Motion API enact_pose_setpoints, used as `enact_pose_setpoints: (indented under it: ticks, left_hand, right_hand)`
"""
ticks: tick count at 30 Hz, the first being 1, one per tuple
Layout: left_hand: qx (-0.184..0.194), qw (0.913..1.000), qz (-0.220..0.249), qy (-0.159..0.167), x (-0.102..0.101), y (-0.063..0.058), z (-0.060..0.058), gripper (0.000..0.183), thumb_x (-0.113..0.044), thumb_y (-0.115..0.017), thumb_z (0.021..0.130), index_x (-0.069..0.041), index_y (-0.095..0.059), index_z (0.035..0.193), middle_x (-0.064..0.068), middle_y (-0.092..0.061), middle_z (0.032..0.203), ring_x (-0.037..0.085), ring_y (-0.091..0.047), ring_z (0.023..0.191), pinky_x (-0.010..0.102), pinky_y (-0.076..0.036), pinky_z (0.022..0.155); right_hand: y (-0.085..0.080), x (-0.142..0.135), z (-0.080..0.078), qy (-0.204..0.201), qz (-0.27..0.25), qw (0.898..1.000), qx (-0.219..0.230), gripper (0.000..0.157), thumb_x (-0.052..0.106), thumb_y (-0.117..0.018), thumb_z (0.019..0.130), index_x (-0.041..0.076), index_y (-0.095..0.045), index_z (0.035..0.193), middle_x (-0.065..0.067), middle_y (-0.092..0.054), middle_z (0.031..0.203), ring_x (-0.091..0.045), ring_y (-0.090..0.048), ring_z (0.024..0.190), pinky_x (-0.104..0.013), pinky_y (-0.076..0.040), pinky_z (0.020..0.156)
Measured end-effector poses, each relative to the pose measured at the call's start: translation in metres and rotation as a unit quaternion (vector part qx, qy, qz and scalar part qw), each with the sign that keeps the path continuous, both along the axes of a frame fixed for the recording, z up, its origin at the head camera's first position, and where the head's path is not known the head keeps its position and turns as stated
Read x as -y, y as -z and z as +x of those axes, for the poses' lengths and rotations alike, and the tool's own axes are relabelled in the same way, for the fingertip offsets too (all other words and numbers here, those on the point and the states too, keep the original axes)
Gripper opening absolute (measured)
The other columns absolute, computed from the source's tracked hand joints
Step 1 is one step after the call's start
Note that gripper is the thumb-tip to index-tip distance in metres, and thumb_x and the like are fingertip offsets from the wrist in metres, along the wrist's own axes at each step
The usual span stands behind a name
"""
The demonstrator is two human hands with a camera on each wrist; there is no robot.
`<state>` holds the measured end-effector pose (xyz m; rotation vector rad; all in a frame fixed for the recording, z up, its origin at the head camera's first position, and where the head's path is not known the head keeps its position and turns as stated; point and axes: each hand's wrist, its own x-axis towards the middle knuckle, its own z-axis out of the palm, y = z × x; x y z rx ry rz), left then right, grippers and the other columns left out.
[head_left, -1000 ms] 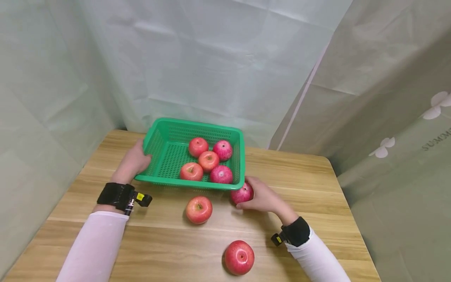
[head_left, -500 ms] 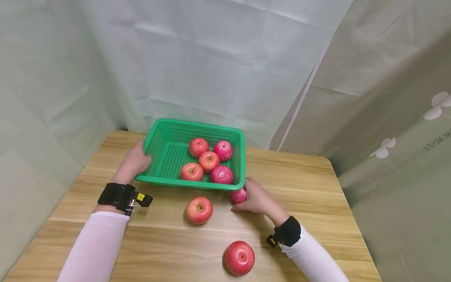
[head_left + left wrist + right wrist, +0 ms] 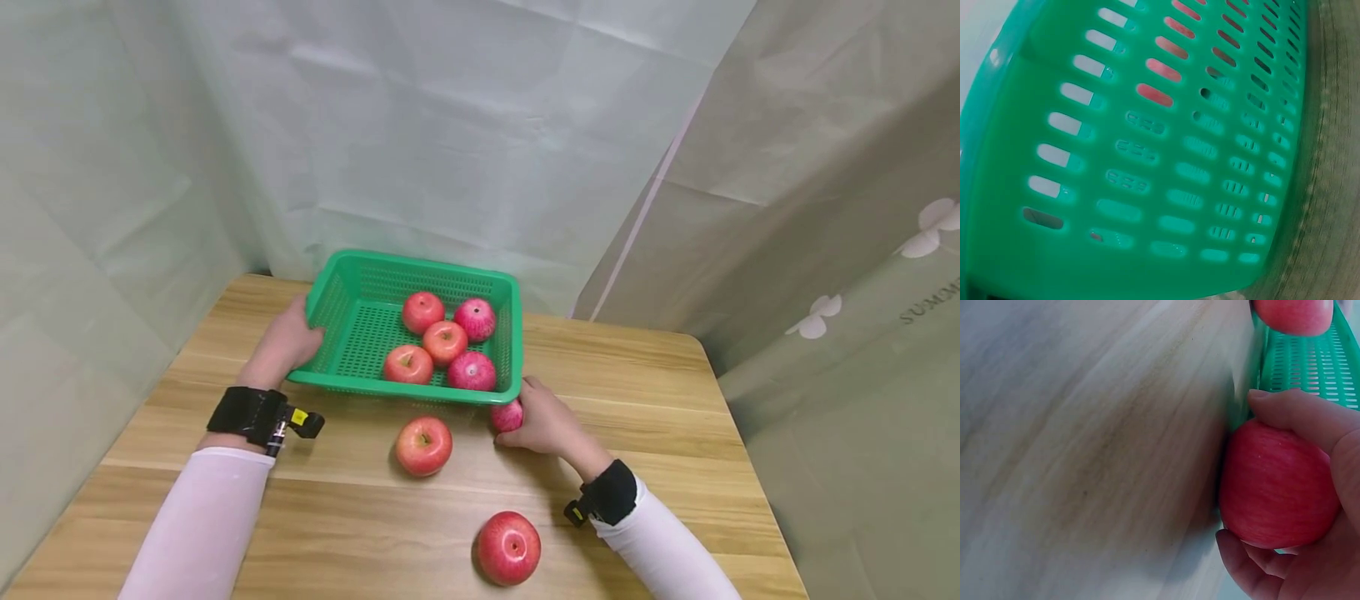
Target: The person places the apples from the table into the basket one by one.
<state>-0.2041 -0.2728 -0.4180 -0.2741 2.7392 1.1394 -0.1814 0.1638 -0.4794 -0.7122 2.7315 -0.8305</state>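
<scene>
My left hand [image 3: 287, 337] grips the left end of a green perforated basket [image 3: 405, 388], thumb over its rim. Inside the basket several red apples [image 3: 444, 342] sit toward the right side. The left wrist view is filled by the slotted basket wall [image 3: 1079, 156], with red fruit showing through the slots. At the basket's front right corner my right hand [image 3: 553, 423] holds a dark red apple [image 3: 1279, 487], thumb on one side and fingers curled round the other. In the head view that apple is partly hidden by the hand and the basket rim.
One apple [image 3: 423, 447] lies on the wooden table [image 3: 337, 517] in front of the basket, and another [image 3: 509, 547] lies nearer the front edge. A pale curtain [image 3: 450, 150] hangs right behind the basket and along both sides of the table.
My right hand has shifted slightly left around the apple at the basket's corner, covering more of it. The left hand, basket and other apples stay where they were.
</scene>
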Motion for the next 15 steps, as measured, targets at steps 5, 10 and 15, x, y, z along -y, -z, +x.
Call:
enact_pose_setpoints:
  ticks: [5,10,15]
  left_hand:
    - [-0.001,1.0000,0.000,-0.001,0.0006,-0.0003,0.0002,0.066,-0.014,-0.045,0.109,0.007,-0.015,0.165,0.040,-0.048,0.142,0.043,-0.061,0.101,0.046,-0.053,0.076]
    - [-0.001,1.0000,-0.002,0.002,0.0007,-0.0007,0.0003,0.066,-0.015,-0.045,0.110,0.007,-0.015,0.165,0.040,-0.048,0.142,0.043,-0.060,0.103,0.048,-0.052,0.078]
    - [0.002,1.0000,0.001,0.002,0.0010,-0.0012,-0.0001,0.067,-0.015,-0.045,0.110,0.007,-0.013,0.165,0.040,-0.047,0.143,0.043,-0.060,0.103,0.047,-0.052,0.078]
  right_hand:
    - [0.0005,0.0002,0.0001,0.001,-0.003,1.000,-0.002,0.081,0.033,-0.100,0.071,0.012,-0.063,0.140,-0.010,-0.064,0.126,-0.025,-0.063,0.111,-0.045,-0.056,0.090]
    - [0.0009,-0.0005,0.0004,0.002,0.001,1.000,0.000,0.082,0.034,-0.100,0.072,0.012,-0.062,0.141,-0.010,-0.063,0.126,-0.025,-0.063,0.110,-0.045,-0.056,0.090]
    - [-0.0009,-0.0015,0.0006,0.002,0.002,1.000,0.001,0.083,0.035,-0.100,0.072,0.011,-0.062,0.142,-0.010,-0.063,0.125,-0.026,-0.063,0.111,-0.046,-0.056,0.092]
